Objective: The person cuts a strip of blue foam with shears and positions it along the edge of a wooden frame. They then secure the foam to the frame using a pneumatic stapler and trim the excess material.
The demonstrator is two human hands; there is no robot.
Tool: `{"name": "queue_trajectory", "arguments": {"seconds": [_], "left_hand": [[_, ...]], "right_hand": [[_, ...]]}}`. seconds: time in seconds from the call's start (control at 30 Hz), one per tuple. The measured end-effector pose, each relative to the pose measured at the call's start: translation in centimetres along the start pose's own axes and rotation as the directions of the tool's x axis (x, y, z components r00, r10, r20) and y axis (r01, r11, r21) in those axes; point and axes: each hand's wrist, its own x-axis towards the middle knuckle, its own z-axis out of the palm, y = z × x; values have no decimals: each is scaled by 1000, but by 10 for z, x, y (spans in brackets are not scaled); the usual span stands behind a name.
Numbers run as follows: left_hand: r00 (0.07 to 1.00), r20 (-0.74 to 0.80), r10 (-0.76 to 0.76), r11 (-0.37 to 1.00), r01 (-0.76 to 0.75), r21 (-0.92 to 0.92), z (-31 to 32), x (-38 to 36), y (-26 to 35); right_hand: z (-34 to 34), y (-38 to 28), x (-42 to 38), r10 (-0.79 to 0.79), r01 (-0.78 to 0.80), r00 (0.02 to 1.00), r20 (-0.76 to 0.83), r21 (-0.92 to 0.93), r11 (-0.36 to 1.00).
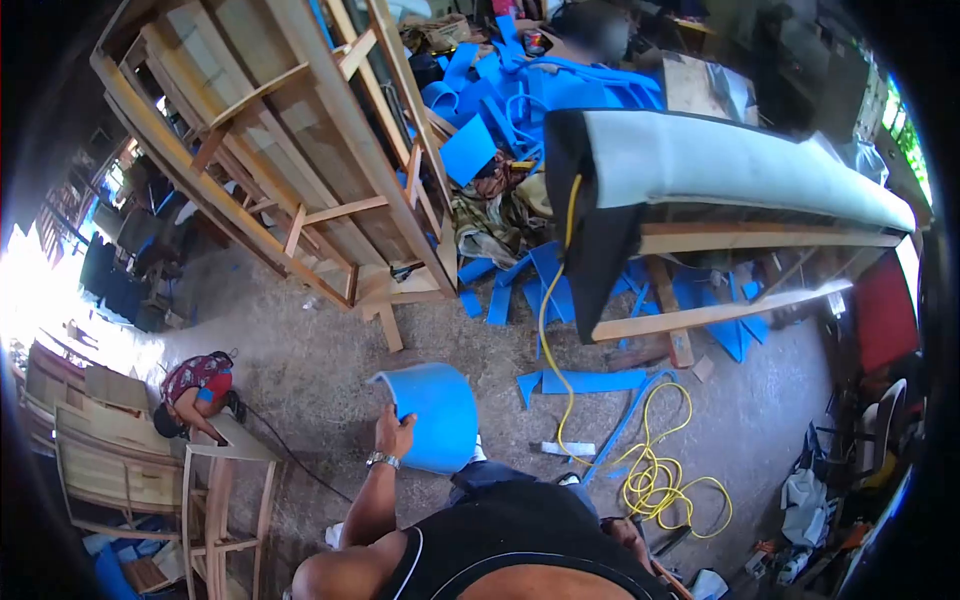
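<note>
My left hand [393, 437], with a watch on the wrist, grips the left edge of a curved blue foam sheet [437, 418] in front of my legs. The sheet bends over at its top edge. Low at my right side is my right hand [627, 538], its fingers curled and partly hidden by my body. What it holds, if anything, I cannot tell. A dark, slim object [672, 541] lies close by it, near the coiled yellow hose [655, 485].
A wooden furniture frame [340, 130] stands ahead on the left. At right is a padded sofa frame [740, 165] with the yellow hose running past it. Blue foam scraps [470, 150] pile up behind. Another person [200, 390] bends over a wooden frame [225, 470] at left.
</note>
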Motion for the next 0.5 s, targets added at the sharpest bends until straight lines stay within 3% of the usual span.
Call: {"name": "queue_trajectory", "arguments": {"seconds": [0.03, 0.13, 0.27, 0.37, 0.4, 0.5], "left_hand": [[999, 6, 36, 999, -36, 0, -3, 12, -10], [988, 51, 144, 988, -141, -64, -17, 48, -33], [979, 191, 73, 991, -49, -127, -54, 89, -39], [943, 323, 74, 993, -41, -110, -59, 119, -57], [926, 369, 76, 994, -40, -103, -59, 128, -60], [909, 355, 217, 961, -133, -244, -48, 159, -58]], "right_hand": [[-13, -42, 7, 202, -215, 962, 182, 58, 975], [8, -49, 16, 87, -64, 982, 168, -134, 989], [16, -101, 49, -5, 51, 981, 192, -234, 971], [69, -42, 82, -85, 124, 967, 240, -152, 981], [84, -13, 93, -97, 220, 945, 313, -385, 896], [76, -41, 102, -271, 231, 939, 213, 192, 954]]}}
